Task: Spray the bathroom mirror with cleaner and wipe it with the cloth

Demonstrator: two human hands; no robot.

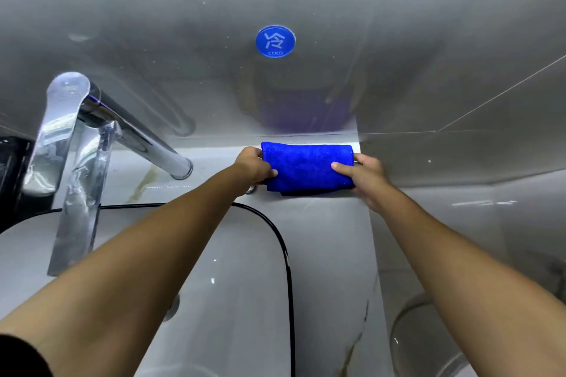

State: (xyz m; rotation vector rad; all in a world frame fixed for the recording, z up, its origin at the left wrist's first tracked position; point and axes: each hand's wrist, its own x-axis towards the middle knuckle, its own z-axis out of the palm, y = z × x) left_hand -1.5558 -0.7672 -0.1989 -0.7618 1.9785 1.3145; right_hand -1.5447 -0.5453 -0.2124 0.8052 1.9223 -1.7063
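Note:
A folded blue cloth (307,167) lies on the white counter against the back wall. My left hand (254,167) grips its left end, fingers curled round the edge. My right hand (361,174) pinches its right end, thumb on top. Above the cloth rises a glossy grey surface (183,24) with faint streaks and a dim blue reflection of the cloth; I cannot tell whether it is the mirror. No spray bottle is in view.
A chrome tap (79,138) stands at the left, its spout reaching over the white basin (245,285) with a black rim. A round blue COLD sticker (275,41) is stuck above the cloth. A tiled side wall (490,101) closes the right.

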